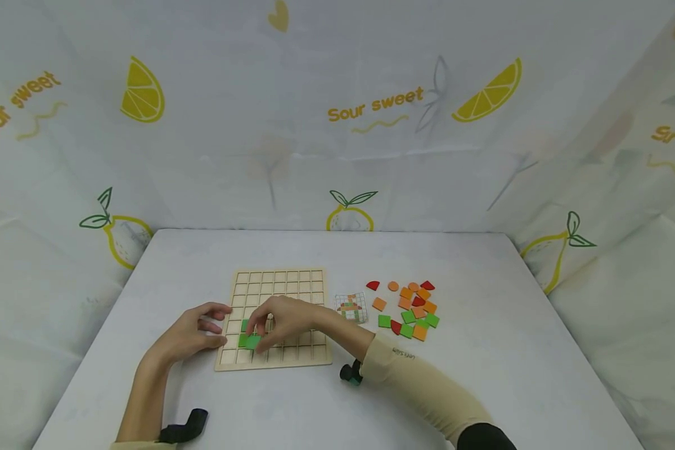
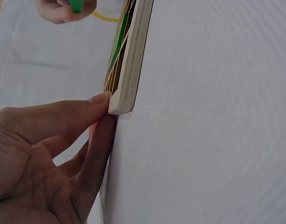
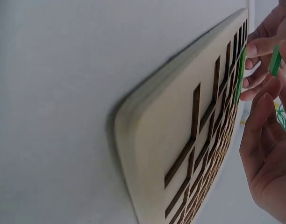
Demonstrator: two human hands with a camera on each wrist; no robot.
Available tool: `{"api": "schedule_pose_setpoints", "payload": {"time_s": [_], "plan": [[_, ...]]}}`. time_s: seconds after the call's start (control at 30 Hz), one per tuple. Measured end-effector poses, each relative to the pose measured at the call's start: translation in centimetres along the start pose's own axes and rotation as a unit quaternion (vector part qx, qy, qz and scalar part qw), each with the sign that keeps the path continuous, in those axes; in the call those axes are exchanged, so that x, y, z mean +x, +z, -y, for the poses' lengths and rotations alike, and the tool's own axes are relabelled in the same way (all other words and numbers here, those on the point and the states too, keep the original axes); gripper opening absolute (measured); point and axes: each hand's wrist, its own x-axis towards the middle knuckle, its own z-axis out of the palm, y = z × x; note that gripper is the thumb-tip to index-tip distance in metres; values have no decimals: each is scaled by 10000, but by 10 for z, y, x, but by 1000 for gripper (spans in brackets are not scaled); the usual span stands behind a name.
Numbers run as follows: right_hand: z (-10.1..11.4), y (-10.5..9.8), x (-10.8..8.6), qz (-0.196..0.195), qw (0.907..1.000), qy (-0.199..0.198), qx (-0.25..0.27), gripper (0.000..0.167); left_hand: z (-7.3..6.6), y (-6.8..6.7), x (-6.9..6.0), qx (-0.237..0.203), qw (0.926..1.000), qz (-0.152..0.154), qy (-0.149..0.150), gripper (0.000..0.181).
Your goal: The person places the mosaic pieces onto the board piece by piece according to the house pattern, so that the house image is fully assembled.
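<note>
The wooden grid board [image 1: 306, 356] lies flat, with green squares [image 1: 242, 340] in cells near its left side. My right hand [image 1: 287, 319] is over the board and pinches a green square tile [image 1: 253, 342] between thumb and finger; in the right wrist view this tile [image 3: 275, 60] is tilted just above the board [image 3: 152, 121]. At the board's left edge, my left hand [image 1: 188, 334] rests its thumb and fingertips against the wood. The left wrist view shows that hand [image 2: 54, 154] touching the rim [image 2: 126, 95], fingers fairly straight.
Right of the board lies a small printed pattern card [image 1: 351, 307]. Beyond it are scattered loose pieces: green squares [image 1: 384, 321], orange squares [image 1: 379, 304], orange circles [image 1: 393, 286] and red rounded wedges [image 1: 373, 285]. A white cloth with lemon prints hangs behind the white table [image 1: 455, 400].
</note>
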Motion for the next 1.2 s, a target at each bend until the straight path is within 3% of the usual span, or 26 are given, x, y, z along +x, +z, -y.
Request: {"api": "schedule_pose_setpoints", "payload": {"time_s": [0.2,0.7,1.0,1.2], "plan": [[5,15,14,124,9997,122,-143,25,-2,-1,-1,16,10000,-17,-60,60],[8,30,22,-58,9961,628,-609,24,-3,0,-3,31,10000,-14,-10,59],[11,30,22,-150,9944,787,-694,19,-4,-1,-3,-46,10000,21,8,60],[10,15,14,0,9977,553,-387,19,-5,-1,-4,-163,9999,30,-18,61]]}}
